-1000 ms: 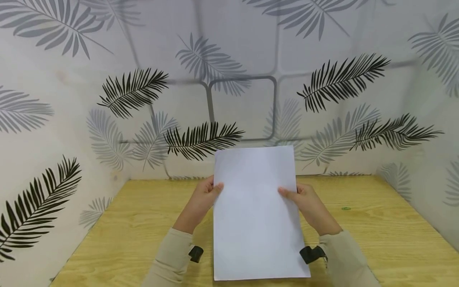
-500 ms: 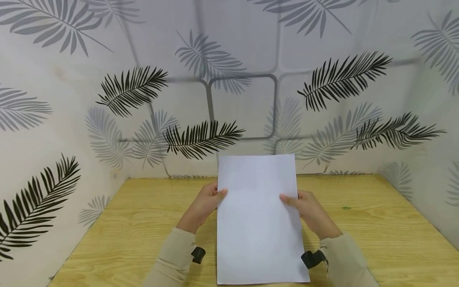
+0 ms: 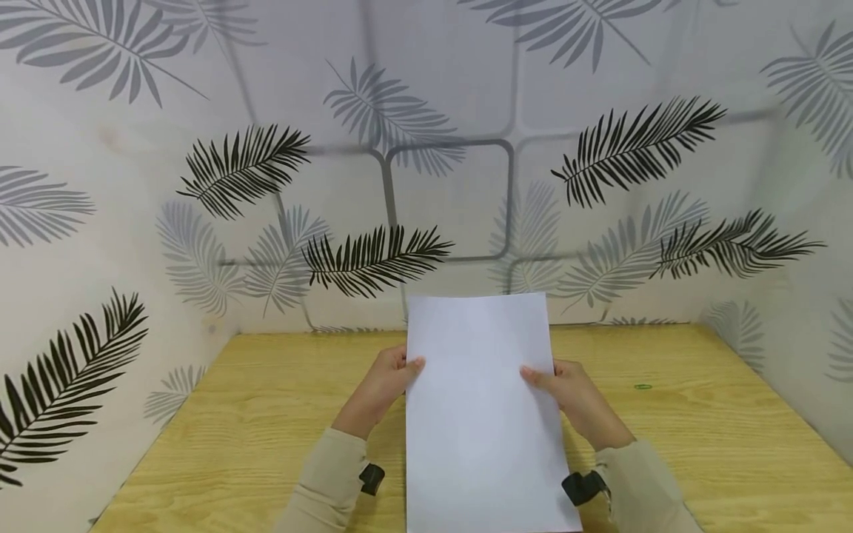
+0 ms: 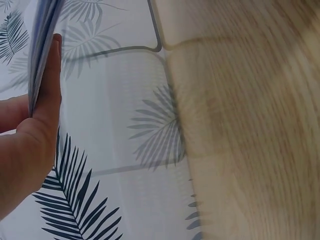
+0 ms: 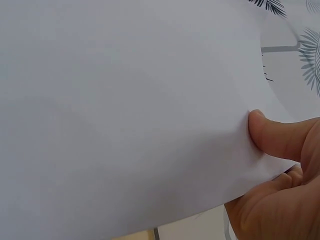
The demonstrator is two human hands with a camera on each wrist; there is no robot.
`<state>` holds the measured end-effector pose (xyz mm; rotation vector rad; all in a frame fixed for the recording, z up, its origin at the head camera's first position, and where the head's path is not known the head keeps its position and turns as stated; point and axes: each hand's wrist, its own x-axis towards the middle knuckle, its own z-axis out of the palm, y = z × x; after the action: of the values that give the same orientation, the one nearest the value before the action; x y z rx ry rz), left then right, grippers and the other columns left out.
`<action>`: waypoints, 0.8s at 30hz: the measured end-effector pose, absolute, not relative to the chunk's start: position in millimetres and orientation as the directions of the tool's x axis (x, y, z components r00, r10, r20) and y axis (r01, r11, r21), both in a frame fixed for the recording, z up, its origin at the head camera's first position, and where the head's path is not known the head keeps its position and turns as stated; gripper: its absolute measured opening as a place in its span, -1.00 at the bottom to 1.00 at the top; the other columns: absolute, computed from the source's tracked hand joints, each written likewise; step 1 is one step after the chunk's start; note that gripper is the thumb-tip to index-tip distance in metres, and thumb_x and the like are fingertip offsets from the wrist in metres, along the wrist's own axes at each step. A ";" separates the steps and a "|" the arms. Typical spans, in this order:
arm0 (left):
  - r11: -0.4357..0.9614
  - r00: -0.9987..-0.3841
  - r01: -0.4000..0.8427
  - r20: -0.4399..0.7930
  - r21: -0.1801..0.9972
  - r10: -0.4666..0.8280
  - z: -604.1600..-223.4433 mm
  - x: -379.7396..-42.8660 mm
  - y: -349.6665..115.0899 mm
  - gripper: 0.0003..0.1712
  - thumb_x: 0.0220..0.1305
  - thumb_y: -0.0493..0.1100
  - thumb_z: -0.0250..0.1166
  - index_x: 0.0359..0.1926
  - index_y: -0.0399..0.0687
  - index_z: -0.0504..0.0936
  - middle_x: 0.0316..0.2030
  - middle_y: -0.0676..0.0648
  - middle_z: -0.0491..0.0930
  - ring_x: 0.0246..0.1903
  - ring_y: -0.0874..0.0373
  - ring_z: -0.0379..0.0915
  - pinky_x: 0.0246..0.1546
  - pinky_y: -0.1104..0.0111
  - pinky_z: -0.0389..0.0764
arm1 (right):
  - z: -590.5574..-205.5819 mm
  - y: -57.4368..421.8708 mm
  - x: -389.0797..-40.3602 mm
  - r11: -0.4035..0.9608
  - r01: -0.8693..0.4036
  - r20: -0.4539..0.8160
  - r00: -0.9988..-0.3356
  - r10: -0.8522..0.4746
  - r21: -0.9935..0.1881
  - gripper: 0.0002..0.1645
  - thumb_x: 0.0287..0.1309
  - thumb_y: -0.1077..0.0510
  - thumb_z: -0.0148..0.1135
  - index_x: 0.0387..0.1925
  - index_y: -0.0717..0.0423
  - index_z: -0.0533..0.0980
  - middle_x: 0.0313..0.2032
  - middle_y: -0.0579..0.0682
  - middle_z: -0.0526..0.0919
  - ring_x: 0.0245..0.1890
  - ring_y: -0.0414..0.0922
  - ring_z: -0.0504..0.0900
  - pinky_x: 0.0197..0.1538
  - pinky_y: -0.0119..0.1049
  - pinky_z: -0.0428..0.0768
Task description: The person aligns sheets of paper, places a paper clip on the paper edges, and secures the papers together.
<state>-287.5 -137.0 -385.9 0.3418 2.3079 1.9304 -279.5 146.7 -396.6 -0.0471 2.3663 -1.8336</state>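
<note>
A stack of white paper sheets [image 3: 483,429] is held up, its blank face toward the head camera. My left hand [image 3: 380,389] pinches its left edge, thumb on the front and fingers behind. On the opposite edge my right hand [image 3: 576,400] grips in the same way; in the right wrist view its thumb [image 5: 280,140] presses the sheet and bends it slightly. Seen edge-on in the left wrist view, the paper [image 4: 42,45] shows several layers between thumb and fingers. The sheets hide most of the fingers behind them.
A small green paper clip [image 3: 643,386] lies on the wood-grain table [image 3: 720,444], to the right of my right hand. Walls with a leaf pattern [image 3: 453,200] enclose the table at the back and sides. Black wrist cameras [image 3: 581,488] sit beside the paper's lower part.
Both hands have lowered the paper stack and shifted it slightly to the right. The grip on both edges is the same. The paper clip has stayed in place.
</note>
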 end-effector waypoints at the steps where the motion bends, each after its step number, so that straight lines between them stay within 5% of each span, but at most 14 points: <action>1: 0.175 -0.970 0.101 0.059 0.979 0.235 -386.0 -287.5 -136.3 -0.57 0.47 -0.28 0.01 0.25 -0.45 0.35 -0.03 -0.33 0.56 -0.11 0.01 0.55 -0.11 0.18 0.59 | -396.6 146.7 -279.3 0.259 0.064 -0.095 -0.989 -0.111 -0.964 -0.35 0.30 0.00 0.20 0.19 0.46 0.38 0.07 0.27 0.55 -0.11 -0.07 0.56 0.08 0.00 0.48; 6: 0.222 -0.982 0.111 0.072 0.969 0.174 -381.9 -286.2 -131.3 -0.57 0.49 -0.24 -0.03 0.23 -0.46 0.35 -0.01 -0.29 0.53 -0.08 0.02 0.50 -0.05 0.15 0.54 | -396.0 147.0 -277.7 0.278 0.050 -0.080 -0.992 -0.096 -0.959 -0.35 0.30 0.00 0.20 0.19 0.45 0.39 0.06 0.27 0.56 -0.13 -0.07 0.57 0.00 -0.06 0.53; 10: 0.207 -0.994 0.108 0.102 0.972 0.040 -375.8 -285.7 -128.9 -0.62 0.49 -0.19 0.01 0.14 -0.39 0.45 -0.50 -0.03 0.37 -0.50 0.21 0.23 -0.32 0.32 0.43 | -396.1 147.0 -277.2 0.290 0.043 -0.073 -0.993 -0.093 -0.956 -0.36 0.29 0.01 0.21 0.17 0.45 0.40 0.04 0.28 0.57 -0.13 -0.05 0.59 -0.02 -0.07 0.55; 13: 0.189 -0.987 0.136 0.150 0.973 -0.062 -371.9 -286.9 -127.8 -0.68 0.45 -0.16 0.10 0.02 -0.34 0.55 -0.61 0.03 0.27 -0.58 0.21 0.12 -0.43 0.38 0.32 | -396.1 147.8 -276.4 0.310 0.034 -0.068 -0.993 -0.098 -0.950 -0.32 0.28 -0.03 0.22 0.17 0.46 0.40 0.08 0.31 0.54 -0.07 -0.01 0.57 0.02 -0.02 0.52; 17: 0.188 -0.971 0.169 0.196 0.967 -0.134 -370.2 -288.8 -127.6 -0.69 0.38 -0.15 0.19 -0.03 -0.32 0.61 -0.33 -0.10 0.64 -0.38 0.20 0.46 -0.32 0.36 0.54 | -395.4 149.8 -273.7 0.316 0.032 -0.066 -0.993 -0.100 -0.948 -0.31 0.27 -0.04 0.23 0.17 0.47 0.40 0.05 0.30 0.57 -0.10 -0.02 0.57 0.01 -0.01 0.52; 24: 0.147 -0.963 0.179 0.204 0.973 -0.177 -372.3 -289.9 -126.7 -0.76 0.29 -0.24 0.29 -0.12 -0.35 0.66 -0.32 -0.18 0.66 -0.45 0.20 0.54 -0.36 0.35 0.63 | -396.2 156.9 -271.2 0.316 0.032 -0.079 -0.987 -0.140 -0.948 -0.34 0.29 -0.04 0.21 0.11 0.49 0.42 -0.09 0.17 0.64 -0.21 -0.12 0.59 -0.02 -0.10 0.53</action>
<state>-289.9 -126.7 -372.3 0.0024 2.5682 2.2503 -271.2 156.9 -396.2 -0.1004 2.4260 -1.7533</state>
